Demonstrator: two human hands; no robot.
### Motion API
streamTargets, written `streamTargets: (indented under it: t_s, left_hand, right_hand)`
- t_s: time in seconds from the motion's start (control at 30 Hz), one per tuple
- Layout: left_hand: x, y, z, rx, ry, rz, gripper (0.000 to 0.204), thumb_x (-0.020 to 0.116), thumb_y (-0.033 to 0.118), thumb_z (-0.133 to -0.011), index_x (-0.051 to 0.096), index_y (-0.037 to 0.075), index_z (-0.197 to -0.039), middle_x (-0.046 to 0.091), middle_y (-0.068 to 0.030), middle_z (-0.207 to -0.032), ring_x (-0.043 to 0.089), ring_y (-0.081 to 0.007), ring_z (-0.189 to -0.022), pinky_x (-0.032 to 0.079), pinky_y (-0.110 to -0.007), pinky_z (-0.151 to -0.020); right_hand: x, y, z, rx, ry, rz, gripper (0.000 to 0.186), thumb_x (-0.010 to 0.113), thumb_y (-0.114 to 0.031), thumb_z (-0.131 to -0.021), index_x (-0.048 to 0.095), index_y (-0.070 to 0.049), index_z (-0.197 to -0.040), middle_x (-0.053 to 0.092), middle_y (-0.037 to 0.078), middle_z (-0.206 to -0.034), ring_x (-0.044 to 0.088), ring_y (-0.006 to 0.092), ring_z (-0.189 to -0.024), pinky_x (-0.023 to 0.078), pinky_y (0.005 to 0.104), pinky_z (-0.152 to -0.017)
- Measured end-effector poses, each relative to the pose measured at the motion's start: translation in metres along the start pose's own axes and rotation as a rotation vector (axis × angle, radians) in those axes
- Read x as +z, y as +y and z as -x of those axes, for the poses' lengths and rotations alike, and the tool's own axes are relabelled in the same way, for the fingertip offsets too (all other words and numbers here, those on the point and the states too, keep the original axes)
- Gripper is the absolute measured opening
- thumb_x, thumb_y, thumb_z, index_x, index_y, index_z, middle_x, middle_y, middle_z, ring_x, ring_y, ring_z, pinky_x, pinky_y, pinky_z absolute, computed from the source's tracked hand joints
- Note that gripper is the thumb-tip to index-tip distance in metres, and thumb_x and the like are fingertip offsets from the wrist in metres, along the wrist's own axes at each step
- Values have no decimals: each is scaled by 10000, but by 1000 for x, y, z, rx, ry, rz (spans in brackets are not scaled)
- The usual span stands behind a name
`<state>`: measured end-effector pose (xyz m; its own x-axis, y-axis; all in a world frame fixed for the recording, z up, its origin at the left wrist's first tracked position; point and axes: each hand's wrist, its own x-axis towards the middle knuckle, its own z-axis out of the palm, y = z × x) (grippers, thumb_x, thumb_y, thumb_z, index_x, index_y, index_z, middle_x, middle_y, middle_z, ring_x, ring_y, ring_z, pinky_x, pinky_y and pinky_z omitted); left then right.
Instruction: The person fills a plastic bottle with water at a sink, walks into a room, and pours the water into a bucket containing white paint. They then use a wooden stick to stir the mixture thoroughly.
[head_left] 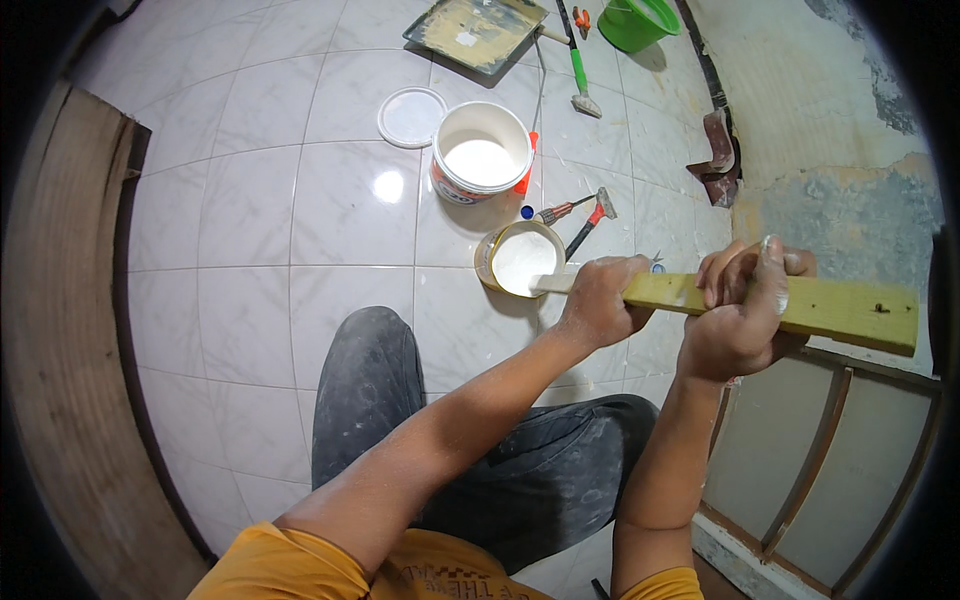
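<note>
Both my hands grip a long yellow-green painted wooden stick (850, 308), which slants down to the left. Its white-coated lower end dips into a small can of white paint (527, 262) on the floor. My left hand (603, 303) is closed round the stick, nearer the can. Further up, my right hand (745, 318) holds the wide part, its fingers curled over and its thumb raised. White smears show on the right thumb. Just beyond the can stands a bigger white bucket (482, 150) partly filled with white.
A white lid (412, 117), a paint tray (476, 35), a green-handled scraper (582, 85), a red-and-black scraper (592, 222), a screwdriver (563, 209) and a green bucket (637, 22) lie around on the tiles. A framed panel (820, 460) stands at right; a wooden board (70, 330) at left.
</note>
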<state>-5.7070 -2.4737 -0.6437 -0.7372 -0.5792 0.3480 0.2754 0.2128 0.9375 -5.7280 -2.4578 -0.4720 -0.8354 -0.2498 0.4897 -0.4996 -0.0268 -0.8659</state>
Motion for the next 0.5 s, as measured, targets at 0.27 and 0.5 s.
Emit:
streamTargets:
  t_s: [0.27, 0.5]
  left_hand:
    - [-32, -9, -6, 116, 31, -166, 250, 748, 230, -812, 559, 70, -779, 595, -166, -683, 634, -406, -699, 490, -502, -644]
    - [-6, -20, -27, 157, 85, 15, 318, 736, 275, -840, 521, 62, -740, 575, -184, -690, 615, -427, -696, 473, -487, -626]
  right_hand:
    - [2, 5, 11, -85, -80, -274, 63, 445, -82, -1052, 407, -82, -1002, 332, 18, -585, 324, 109, -455, 385, 287, -473]
    - [6, 15, 3, -117, 9, 42, 193, 514, -88, -1038, 377, -59, -906, 374, 28, -543, 392, 106, -433, 336, 255, -424]
